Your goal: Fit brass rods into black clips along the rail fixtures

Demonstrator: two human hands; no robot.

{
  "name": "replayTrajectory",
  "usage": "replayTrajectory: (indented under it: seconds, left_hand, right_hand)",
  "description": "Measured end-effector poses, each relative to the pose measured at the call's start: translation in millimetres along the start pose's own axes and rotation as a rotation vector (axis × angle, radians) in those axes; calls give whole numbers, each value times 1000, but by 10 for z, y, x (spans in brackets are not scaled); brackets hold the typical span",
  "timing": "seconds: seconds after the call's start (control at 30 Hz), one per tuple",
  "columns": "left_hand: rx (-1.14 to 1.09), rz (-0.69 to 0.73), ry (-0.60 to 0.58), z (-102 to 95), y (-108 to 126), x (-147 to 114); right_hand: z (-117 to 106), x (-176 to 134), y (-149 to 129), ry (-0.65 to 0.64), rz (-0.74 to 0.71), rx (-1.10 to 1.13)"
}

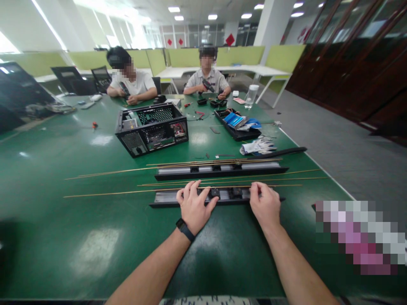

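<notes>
My left hand [194,205], with a dark watch on its wrist, lies over the nearer black-edged rail [165,198]. Its fingers are spread, and the thumb is against a small black block [215,193] in the rail's pale channel. Another black block [235,192] sits farther right. My right hand [266,203] is closed in a pinch at the rail's right part, on a thin brass-coloured rod [104,195] that runs lengthwise above the rail. The exact grip point is partly hidden by the fingers. More thin rods [297,173] lie just behind.
Behind lies a second rail [178,173] with black blocks and rods over it. Farther back are an open computer case [165,133], a black tray [238,134] with blue items, work gloves [259,146] and a clear bottle [251,97]. Two people sit across the green table [57,148].
</notes>
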State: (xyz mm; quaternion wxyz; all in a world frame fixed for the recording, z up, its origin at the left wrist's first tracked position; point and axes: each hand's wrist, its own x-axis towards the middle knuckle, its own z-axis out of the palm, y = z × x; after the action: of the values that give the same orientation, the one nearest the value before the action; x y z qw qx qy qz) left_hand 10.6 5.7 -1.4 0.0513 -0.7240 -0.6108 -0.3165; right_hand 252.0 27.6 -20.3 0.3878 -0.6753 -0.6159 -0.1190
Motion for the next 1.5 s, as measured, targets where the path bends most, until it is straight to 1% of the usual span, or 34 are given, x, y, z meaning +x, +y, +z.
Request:
replayTrajectory:
  seconds: [0.17,0.37,0.47,0.6,0.67,0.83,0.93,1.0,1.1,1.17,1.27,1.4,1.5]
  left_hand:
    - [6,-1,20,8,1,-2]
    - [-7,-6,3,4,-13,-2]
    - [-6,-7,2,3,-13,-2]
    - [-1,-9,8,3,-4,-4]
    - [-4,-7,6,3,-2,-4]
    - [-9,-7,11,-3,-7,-1]
    - [-11,-11,11,-1,-9,0]
    - [-13,-16,12,4,-8,0]
    - [-17,-18,14,10,-6,1]
    - [-19,-18,9,10,-7,1]
    - [-20,-21,3,2,-12,1]
    - [-30,-21,3,-6,-17,1]
    - [-33,-22,-5,-6,-15,0]
  right_hand:
    - [-2,31,8,24,22,-97]
    - [-35,81,83,45,58,-194]
    - [-48,82,73,51,65,-184]
    - [-41,60,11,-3,3,-109]
    - [-35,57,5,-5,-5,-125]
    - [-50,86,101,46,77,-239]
    - [-72,100,134,64,120,-252]
    - [-78,98,111,47,109,-226]
    - [-72,87,40,7,51,-174]
    - [-65,83,13,7,36,-172]
    - [-65,89,56,39,71,-224]
    - [-79,107,205,98,159,-325]
    - [-85,103,226,106,162,-315]
